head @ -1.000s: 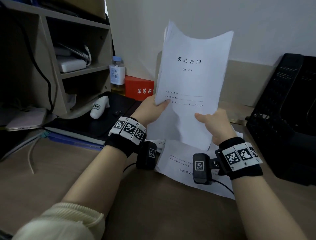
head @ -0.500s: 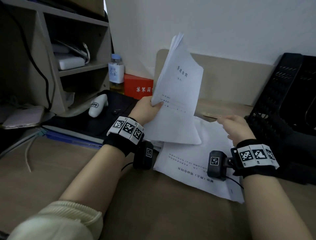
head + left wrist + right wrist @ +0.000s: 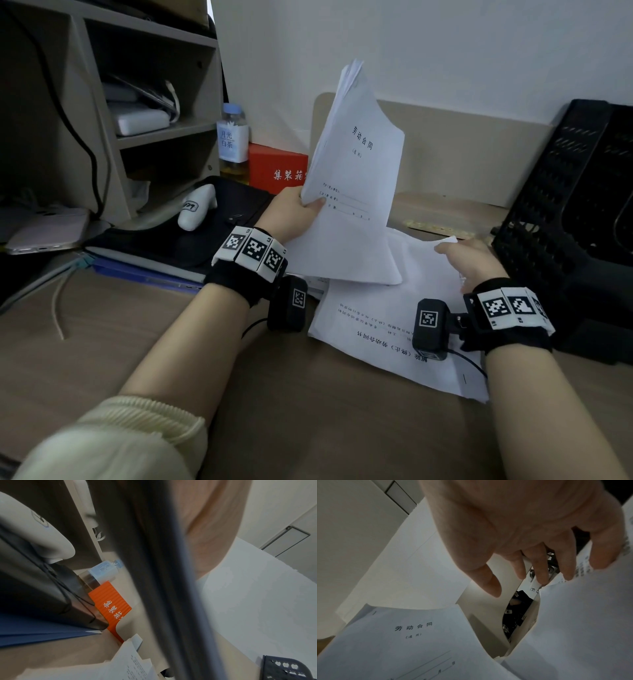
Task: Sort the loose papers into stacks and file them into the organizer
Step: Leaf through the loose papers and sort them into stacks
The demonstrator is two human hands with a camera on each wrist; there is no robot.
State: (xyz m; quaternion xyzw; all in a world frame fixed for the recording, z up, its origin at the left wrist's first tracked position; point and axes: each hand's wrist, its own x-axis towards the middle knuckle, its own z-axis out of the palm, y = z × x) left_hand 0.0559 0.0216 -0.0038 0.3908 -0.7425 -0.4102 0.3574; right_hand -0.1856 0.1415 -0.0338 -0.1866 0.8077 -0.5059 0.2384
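Note:
My left hand (image 3: pixel 308 205) grips a stack of white papers (image 3: pixel 356 192) and holds it upright above the desk, thumb on the front cover page. In the left wrist view the stack (image 3: pixel 257 595) fills the right side and its blurred edge crosses the middle. More loose papers (image 3: pixel 387 315) lie on the desk below. My right hand (image 3: pixel 452 250) is at their far edge beside the black organizer (image 3: pixel 575 212). Its fingers (image 3: pixel 539 577) are nearly straight and touch the raised edge of a sheet (image 3: pixel 582 615), with the thumb apart from it.
A wooden shelf unit (image 3: pixel 102 102) stands at the back left, with a bottle (image 3: pixel 233 140) and a red box (image 3: pixel 274 168) beside it. A black bag (image 3: pixel 191 236) with a white object (image 3: pixel 197 209) on it lies left of the papers. A phone (image 3: pixel 44 233) lies far left.
My right hand has let go of the upright stack and dropped to the right, onto the papers on the desk. My left hand alone now holds the stack, turned slightly edge-on.

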